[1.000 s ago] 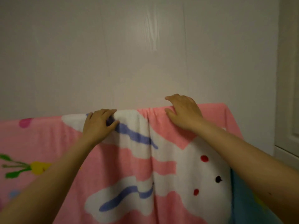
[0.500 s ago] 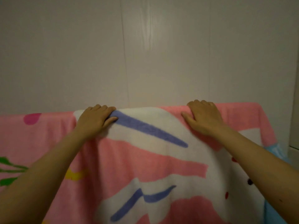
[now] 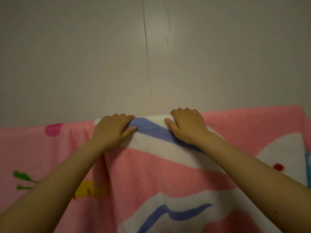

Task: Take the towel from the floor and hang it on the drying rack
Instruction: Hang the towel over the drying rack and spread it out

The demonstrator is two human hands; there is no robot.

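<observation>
Head view: towel [image 3: 161, 174] under both hands' grip.

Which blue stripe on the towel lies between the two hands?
The upper blue stripe, at the top fold of the towel, runs between the left hand and right hand. The other blue stripe sits far lower, untouched.

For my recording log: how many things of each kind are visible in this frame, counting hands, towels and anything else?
Hands: 2, the left hand and the right hand, both pressed on the top fold.
Towels: 1, the pink towel, draped over a support it hides.
Walls: 1, the wall behind.
Total: 4
</observation>
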